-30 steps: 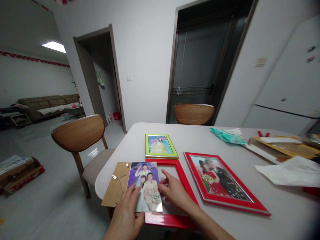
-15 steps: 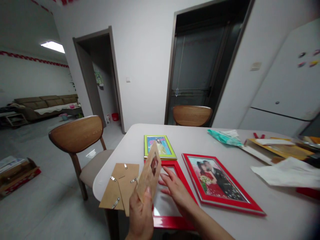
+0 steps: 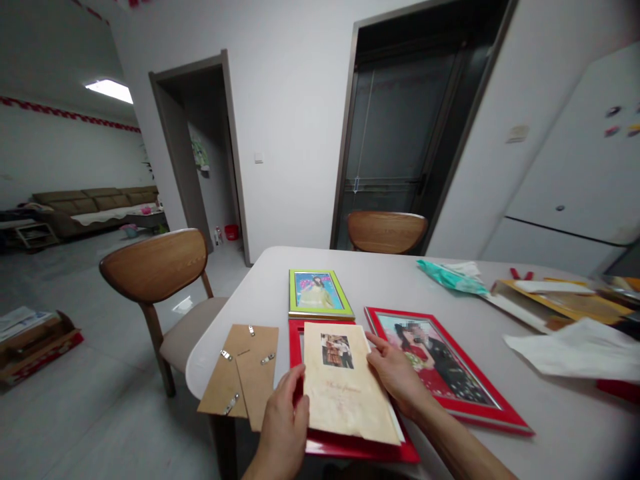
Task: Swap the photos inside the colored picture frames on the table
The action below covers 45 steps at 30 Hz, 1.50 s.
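A cream paper sheet with a small printed photo [image 3: 337, 351] lies over a red picture frame [image 3: 296, 343], covering most of it; only the frame's edges show. My left hand [image 3: 284, 420] grips the sheet's left edge, fingers and thumb curled beside it. At the right edge, my right hand [image 3: 397, 370] has its fingers closed on the paper, with a white layer showing underneath. Right of this is a second red frame [image 3: 493, 423] holding a photo of a couple. Just beyond stands a green-yellow frame [image 3: 345, 300], its picture facing up.
Brown backing boards [image 3: 215, 387] with metal clips overlap at the table's left edge. A teal plastic wrapper [image 3: 453, 280], a white sheet [image 3: 570, 350] and a yellow envelope [image 3: 575, 300] lie to the right. Wooden chairs stand at the left [image 3: 160, 263] and far side [image 3: 387, 230].
The cream sheet has gone from upright in my left hand to lying flat over the red frame. My right hand has moved onto its right edge.
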### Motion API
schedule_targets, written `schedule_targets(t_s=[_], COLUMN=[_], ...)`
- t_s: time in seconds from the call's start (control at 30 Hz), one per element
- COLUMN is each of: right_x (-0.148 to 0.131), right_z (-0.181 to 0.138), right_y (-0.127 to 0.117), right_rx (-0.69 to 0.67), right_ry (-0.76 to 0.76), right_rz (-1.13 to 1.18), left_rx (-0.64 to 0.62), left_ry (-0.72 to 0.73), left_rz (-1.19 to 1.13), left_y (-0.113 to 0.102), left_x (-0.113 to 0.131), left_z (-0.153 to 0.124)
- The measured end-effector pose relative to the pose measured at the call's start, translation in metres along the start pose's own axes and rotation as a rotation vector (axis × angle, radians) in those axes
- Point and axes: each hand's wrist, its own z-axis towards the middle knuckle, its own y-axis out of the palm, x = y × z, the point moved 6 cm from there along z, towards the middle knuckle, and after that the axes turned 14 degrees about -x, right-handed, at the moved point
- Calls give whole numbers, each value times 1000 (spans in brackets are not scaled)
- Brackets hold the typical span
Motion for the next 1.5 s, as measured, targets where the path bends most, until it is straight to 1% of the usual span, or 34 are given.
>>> schedule_targets(t_s=[0.1,0.2,0.33,0.4,0.5,0.6,0.8,0.93,1.0,1.03,1.1,1.13,1.17,1.23,1.3,1.33,1.4,1.43,1.5], right_x=[0,-7,-15,-19,-23,-23,-19,-11,-11,-13,-18,-23,-27,-38,-48,-51,-55,-55,-55], right_z=[5,7,7,7,6,3,-3,-1,-1,-2,-8,-12,-17,-28,-39,-43,-47,-47,-44], right_y=[1,5,9,12,21,28,39,41,40,40,42,46,53,78,110,127,158,171,189], right_rx=[9,14,52,61,57,60,34,-7,0,12,26,14,-17,-126,-245,-298,-354,-355,-324], right_ry=[-4,-3,-16,-71,-168,-202,-254,-226,-227,-224,-230,-247,-275,-355,-421,-446,-457,-451,-438], right_rz=[-178,-301,-393,-510,-792,-989,-1104,-1140,-1142,-1141,-1128,-1111,-1088,-1031,-987,-981,-992,-1007,-1025], left_rx=[-33,-99,-203,-246,-302,-335,-329,-338,-328,-319,-288,-272,-247,-176,-135,-133,-139,-133,-89], left_ry=[37,67,54,27,-30,-64,-82,-71,-45,-30,-34,-66,-129,-257,-338,-354,-343,-323,-269], left_rz=[237,376,515,557,605,638,653,645,649,658,693,718,743,820,886,908,936,945,955], left_y=[4,12,19,19,20,21,24,26,18,10,-13,-27,-44,-76,-99,-104,-108,-109,-109], left_x=[-5,-8,-4,0,7,10,12,13,11,8,-3,-11,-21,-40,-55,-61,-70,-74,-79], left_z=[-5,-6,-4,-3,-2,-3,-2,-4,-9,-12,-20,-24,-27,-32,-33,-33,-32,-32,-32])
